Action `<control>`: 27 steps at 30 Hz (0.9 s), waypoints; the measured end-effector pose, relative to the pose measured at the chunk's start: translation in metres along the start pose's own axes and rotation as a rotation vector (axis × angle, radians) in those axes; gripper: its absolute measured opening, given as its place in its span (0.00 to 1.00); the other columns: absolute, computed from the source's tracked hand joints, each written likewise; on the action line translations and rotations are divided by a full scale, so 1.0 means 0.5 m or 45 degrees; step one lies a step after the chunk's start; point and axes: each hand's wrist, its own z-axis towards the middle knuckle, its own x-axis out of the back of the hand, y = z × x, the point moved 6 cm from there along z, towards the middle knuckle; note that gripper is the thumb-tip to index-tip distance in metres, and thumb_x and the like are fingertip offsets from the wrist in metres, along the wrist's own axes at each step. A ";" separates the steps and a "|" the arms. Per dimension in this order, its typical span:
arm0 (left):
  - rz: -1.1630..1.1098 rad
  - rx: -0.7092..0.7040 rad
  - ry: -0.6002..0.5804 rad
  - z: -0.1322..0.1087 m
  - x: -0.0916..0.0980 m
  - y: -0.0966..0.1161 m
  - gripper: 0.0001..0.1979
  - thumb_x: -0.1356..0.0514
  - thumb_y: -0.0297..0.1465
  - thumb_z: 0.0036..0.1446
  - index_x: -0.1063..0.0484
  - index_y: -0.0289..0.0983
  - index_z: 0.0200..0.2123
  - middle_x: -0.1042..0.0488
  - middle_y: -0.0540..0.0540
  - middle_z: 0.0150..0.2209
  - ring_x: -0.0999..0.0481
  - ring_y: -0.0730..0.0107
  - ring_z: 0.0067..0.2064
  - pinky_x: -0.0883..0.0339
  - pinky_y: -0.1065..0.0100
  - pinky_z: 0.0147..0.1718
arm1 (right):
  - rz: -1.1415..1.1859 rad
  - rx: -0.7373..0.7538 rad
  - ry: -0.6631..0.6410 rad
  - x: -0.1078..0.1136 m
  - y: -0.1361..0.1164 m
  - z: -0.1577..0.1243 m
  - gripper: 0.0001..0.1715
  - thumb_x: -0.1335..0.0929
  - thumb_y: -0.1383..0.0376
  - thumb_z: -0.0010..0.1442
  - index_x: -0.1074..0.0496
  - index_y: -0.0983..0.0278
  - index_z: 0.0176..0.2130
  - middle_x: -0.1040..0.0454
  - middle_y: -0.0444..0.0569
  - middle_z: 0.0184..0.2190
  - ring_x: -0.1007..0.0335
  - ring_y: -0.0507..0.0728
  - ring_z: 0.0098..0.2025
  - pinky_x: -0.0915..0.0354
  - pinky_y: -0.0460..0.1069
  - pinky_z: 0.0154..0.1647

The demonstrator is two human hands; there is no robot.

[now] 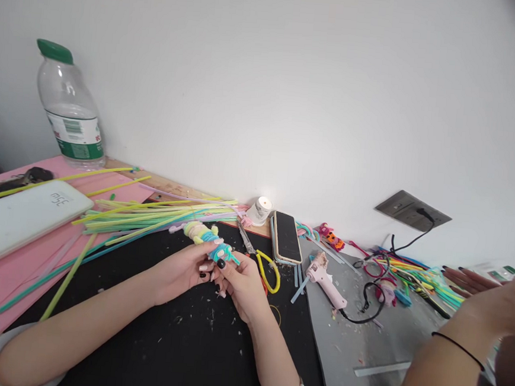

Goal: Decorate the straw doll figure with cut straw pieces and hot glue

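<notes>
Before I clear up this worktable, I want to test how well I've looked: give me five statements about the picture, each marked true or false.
1. The left hand and right hand both hold the fuzzy figure. True.
2. The bottle's cap is red. False: the cap of the bottle is green.
3. The scissors have a yellow handle. True.
4. The glue gun lies left of the phone in the picture. False: the glue gun lies right of the phone.
5. A black plug sits in the wall outlet. True.
</notes>
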 end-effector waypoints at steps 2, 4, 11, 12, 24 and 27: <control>-0.022 -0.005 0.041 0.001 0.003 -0.005 0.14 0.37 0.38 0.50 0.36 0.38 0.21 0.46 0.56 0.17 0.45 0.79 0.20 0.38 0.73 0.24 | -0.014 0.019 0.012 0.003 0.001 0.000 0.13 0.29 0.58 0.52 0.30 0.66 0.28 0.30 0.44 0.21 0.43 0.46 0.17 0.45 0.42 0.16; -0.071 -0.005 0.064 0.000 0.005 -0.009 0.15 0.35 0.37 0.48 0.37 0.37 0.21 0.50 0.58 0.17 0.50 0.81 0.18 0.43 0.76 0.19 | -0.044 0.051 0.022 0.008 0.000 0.001 0.13 0.28 0.59 0.52 0.30 0.67 0.27 0.30 0.43 0.20 0.44 0.46 0.17 0.46 0.42 0.16; -0.258 0.078 0.074 -0.003 -0.005 -0.022 0.12 0.36 0.33 0.50 0.36 0.35 0.23 0.55 0.60 0.15 0.56 0.85 0.16 0.53 0.79 0.13 | -0.108 0.103 0.060 0.017 0.000 0.004 0.15 0.27 0.59 0.49 0.31 0.66 0.24 0.29 0.42 0.18 0.45 0.45 0.14 0.48 0.42 0.13; -0.280 0.095 0.091 -0.004 -0.005 -0.024 0.12 0.36 0.32 0.51 0.36 0.35 0.24 0.55 0.60 0.15 0.56 0.85 0.16 0.54 0.79 0.13 | -0.113 0.108 0.068 0.017 -0.001 0.004 0.15 0.27 0.59 0.48 0.32 0.66 0.23 0.29 0.42 0.18 0.44 0.45 0.14 0.48 0.42 0.13; -0.474 0.182 0.134 -0.003 -0.005 -0.034 0.11 0.39 0.30 0.54 0.36 0.34 0.23 0.52 0.60 0.13 0.51 0.86 0.14 0.51 0.79 0.13 | -0.338 0.204 0.167 0.021 -0.016 -0.001 0.17 0.28 0.60 0.48 0.38 0.64 0.20 0.31 0.42 0.15 0.45 0.45 0.12 0.49 0.42 0.13; -0.471 0.201 0.099 -0.005 -0.006 -0.037 0.11 0.39 0.31 0.54 0.35 0.33 0.23 0.52 0.60 0.13 0.51 0.86 0.14 0.51 0.78 0.14 | -0.457 0.222 0.206 0.025 -0.019 -0.004 0.17 0.30 0.61 0.49 0.39 0.64 0.20 0.33 0.41 0.15 0.46 0.46 0.14 0.50 0.43 0.14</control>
